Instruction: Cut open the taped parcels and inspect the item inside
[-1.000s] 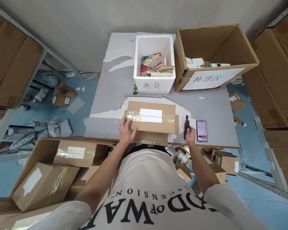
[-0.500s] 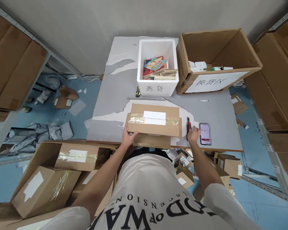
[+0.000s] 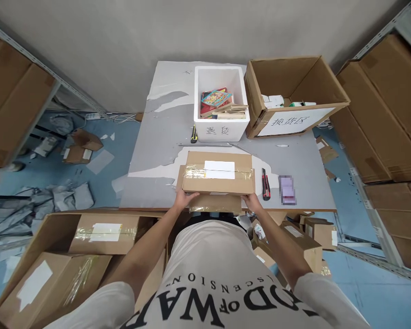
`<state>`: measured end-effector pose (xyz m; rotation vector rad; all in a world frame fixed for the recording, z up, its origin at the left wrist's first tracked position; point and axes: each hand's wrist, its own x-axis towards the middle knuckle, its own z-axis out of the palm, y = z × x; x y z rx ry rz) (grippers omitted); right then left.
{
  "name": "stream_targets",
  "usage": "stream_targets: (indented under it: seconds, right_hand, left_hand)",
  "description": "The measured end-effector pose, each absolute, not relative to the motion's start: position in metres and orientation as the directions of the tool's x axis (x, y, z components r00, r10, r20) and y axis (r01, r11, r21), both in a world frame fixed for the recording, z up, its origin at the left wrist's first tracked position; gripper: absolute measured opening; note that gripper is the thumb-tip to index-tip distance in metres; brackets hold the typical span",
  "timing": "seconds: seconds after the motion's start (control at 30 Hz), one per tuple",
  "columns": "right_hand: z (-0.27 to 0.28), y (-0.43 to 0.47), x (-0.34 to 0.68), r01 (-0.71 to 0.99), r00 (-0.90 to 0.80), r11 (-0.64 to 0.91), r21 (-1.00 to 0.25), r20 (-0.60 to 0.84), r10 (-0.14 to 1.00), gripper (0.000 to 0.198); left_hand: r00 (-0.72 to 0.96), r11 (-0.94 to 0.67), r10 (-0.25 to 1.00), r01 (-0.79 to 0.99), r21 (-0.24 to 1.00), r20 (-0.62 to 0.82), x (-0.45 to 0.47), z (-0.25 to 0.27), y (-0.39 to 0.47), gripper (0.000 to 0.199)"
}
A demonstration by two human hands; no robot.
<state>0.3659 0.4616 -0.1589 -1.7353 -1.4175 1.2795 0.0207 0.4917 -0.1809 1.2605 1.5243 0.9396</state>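
A brown cardboard box (image 3: pixel 222 180) with clear tape and a white label on top sits at the table's front edge. Flaps stick out around its base, and a taped front flap (image 3: pixel 215 204) reaches over the edge. My left hand (image 3: pixel 184 199) grips the near left corner, thumb along the front. At the near right corner my right hand (image 3: pixel 252 202) holds the same box, its fingers partly hidden. A red and black utility knife (image 3: pixel 266 184) lies right of the box, beside a blurred-out phone (image 3: pixel 287 190).
A white foam box (image 3: pixel 220 131) of books and a large open carton (image 3: pixel 296 122) stand at the back of the grey table (image 3: pixel 147 151). A yellow utility knife (image 3: pixel 193 134) lies by the foam box. A big carton (image 3: pixel 51 224) of parcels is at my left.
My right hand has left the red and black utility knife on the table and moved left to the box's near right corner. My left hand stays at the left corner. The view has shifted.
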Motion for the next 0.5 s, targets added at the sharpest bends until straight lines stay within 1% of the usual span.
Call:
stream_targets:
  seconds: [0.13,0.23,0.3,0.37,0.43,0.5]
  right_hand:
    - [-0.148,0.463,0.359,0.380,-0.036,-0.280,-0.881,-0.317,0.948,0.029]
    - [-0.128,0.462,0.358,0.283,-0.056,-0.247,-0.927,-0.273,0.960,0.032]
    - [-0.107,0.459,0.357,0.229,-0.043,-0.181,-0.957,-0.195,0.980,0.034]
    - [-0.082,0.455,0.358,0.226,-0.012,-0.098,-0.969,-0.104,0.995,0.034]
    - [-0.053,0.448,0.363,0.262,0.040,-0.037,-0.964,-0.027,0.999,0.032]
    - [-0.024,0.437,0.372,0.333,0.132,-0.011,-0.943,0.034,0.991,0.029]
  left_hand:
    - [-0.096,0.163,0.985,0.300,0.940,-0.140,0.016,-0.166,0.489,0.071]
    - [-0.183,0.125,0.981,0.336,0.933,-0.066,0.006,-0.144,0.487,0.073]
    - [-0.227,0.055,0.973,0.381,0.923,0.036,-0.002,-0.124,0.489,0.074]
    - [-0.226,-0.058,0.959,0.436,0.898,0.172,-0.007,-0.099,0.493,0.077]
    - [-0.178,-0.180,0.938,0.480,0.859,0.297,-0.006,-0.071,0.498,0.081]
    - [-0.118,-0.272,0.918,0.510,0.816,0.379,0.004,-0.042,0.503,0.080]
